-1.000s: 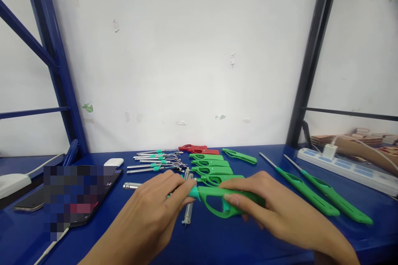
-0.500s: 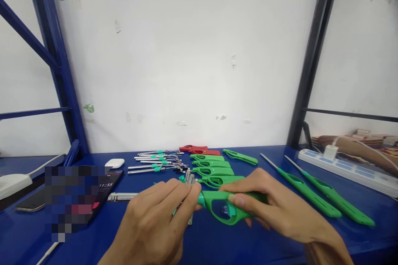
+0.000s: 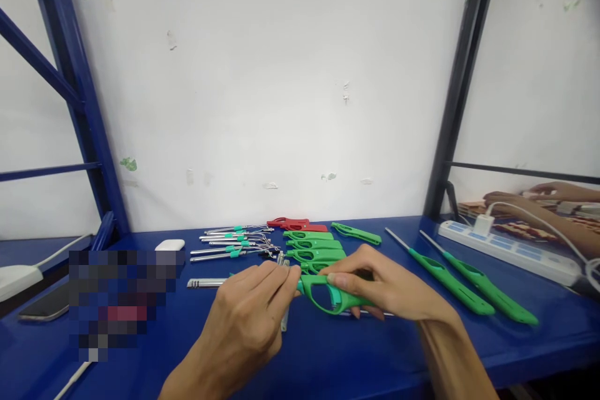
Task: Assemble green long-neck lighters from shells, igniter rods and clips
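Observation:
My right hand [image 3: 389, 287] grips a green plastic lighter handle [image 3: 328, 295] by its rear part, a little above the blue table [image 3: 328, 356]. My left hand [image 3: 253, 319] pinches the metal tube [image 3: 206, 282] at the handle's front end; the tube sticks out to the left. Behind the hands lie a row of green handle shells [image 3: 314, 245], red handle shells [image 3: 295, 224] and several metal tubes with teal collars [image 3: 229, 240].
Two assembled green long-nose lighters [image 3: 450, 275] lie to the right. A white power strip [image 3: 510, 250] sits at far right, with another person's hands [image 3: 539, 200] beyond it. A phone [image 3: 47, 303] and a white case [image 3: 169, 244] lie at left. Blue rack posts stand either side.
Both hands have drawn slightly back and left with the handle and tube. The view shifted a little, and another person's hands now show at far right.

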The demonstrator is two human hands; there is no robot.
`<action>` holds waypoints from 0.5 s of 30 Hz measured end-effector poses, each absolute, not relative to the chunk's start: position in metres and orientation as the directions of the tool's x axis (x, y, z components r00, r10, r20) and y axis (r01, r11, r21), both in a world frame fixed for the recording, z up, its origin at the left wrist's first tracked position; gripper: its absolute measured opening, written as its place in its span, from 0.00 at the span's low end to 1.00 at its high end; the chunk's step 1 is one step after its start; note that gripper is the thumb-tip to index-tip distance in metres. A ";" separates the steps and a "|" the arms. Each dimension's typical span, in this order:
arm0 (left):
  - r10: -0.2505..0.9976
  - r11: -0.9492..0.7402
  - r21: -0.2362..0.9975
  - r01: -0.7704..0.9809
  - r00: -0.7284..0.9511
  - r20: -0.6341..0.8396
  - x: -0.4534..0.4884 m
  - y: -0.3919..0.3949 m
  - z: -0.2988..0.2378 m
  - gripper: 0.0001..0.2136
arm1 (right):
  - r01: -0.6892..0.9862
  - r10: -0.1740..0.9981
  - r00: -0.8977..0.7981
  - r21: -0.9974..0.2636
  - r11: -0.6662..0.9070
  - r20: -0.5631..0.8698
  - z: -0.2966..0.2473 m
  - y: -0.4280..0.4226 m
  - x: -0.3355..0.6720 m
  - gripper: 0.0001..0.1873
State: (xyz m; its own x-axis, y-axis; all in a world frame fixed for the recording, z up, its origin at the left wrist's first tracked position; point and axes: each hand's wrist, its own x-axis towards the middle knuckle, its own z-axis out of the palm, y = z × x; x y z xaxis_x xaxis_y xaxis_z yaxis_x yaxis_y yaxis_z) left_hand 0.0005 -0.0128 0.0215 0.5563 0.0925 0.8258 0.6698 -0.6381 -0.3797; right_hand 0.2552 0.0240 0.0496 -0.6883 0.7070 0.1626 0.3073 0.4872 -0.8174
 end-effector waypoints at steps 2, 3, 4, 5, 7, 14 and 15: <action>0.075 -0.659 -0.374 0.652 0.552 0.830 0.002 -0.009 0.019 0.14 | 0.319 0.717 -0.682 -0.823 0.470 0.145 0.048 0.026 0.257 0.33; 0.068 -0.669 -0.371 0.644 0.550 0.832 0.001 -0.008 0.019 0.15 | 0.323 0.722 -0.676 -0.822 0.469 0.146 0.047 0.026 0.256 0.34; 0.068 -0.677 -0.365 0.639 0.548 0.834 -0.001 -0.006 0.019 0.16 | 0.327 0.727 -0.669 -0.817 0.474 0.154 0.047 0.026 0.254 0.35; 0.072 -0.683 -0.358 0.637 0.546 0.835 -0.004 -0.004 0.020 0.16 | 0.332 0.733 -0.660 -0.811 0.482 0.165 0.047 0.024 0.251 0.35; 0.104 -0.692 -0.332 0.641 0.543 0.833 -0.011 -0.001 0.023 0.16 | 0.349 0.748 -0.640 -0.799 0.489 0.178 0.049 0.019 0.245 0.35; 0.293 -0.732 -0.245 0.636 0.619 0.728 -0.019 -0.016 0.015 0.13 | 0.616 0.832 -0.528 -0.597 0.515 0.173 0.045 -0.020 0.259 0.22; 0.339 -0.725 -0.224 0.651 0.621 0.707 -0.018 -0.022 0.008 0.15 | 0.638 0.836 -0.528 -0.582 0.505 0.148 0.041 -0.027 0.265 0.21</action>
State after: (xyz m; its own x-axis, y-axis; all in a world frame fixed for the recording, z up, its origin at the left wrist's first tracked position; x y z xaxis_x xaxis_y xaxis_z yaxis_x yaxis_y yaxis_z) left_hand -0.0184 -0.0225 0.0078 0.6207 0.3391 0.7069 0.6511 -0.7253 -0.2238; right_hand 0.2645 -0.0269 0.0406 -0.5279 0.8364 0.1477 0.6376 0.5051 -0.5817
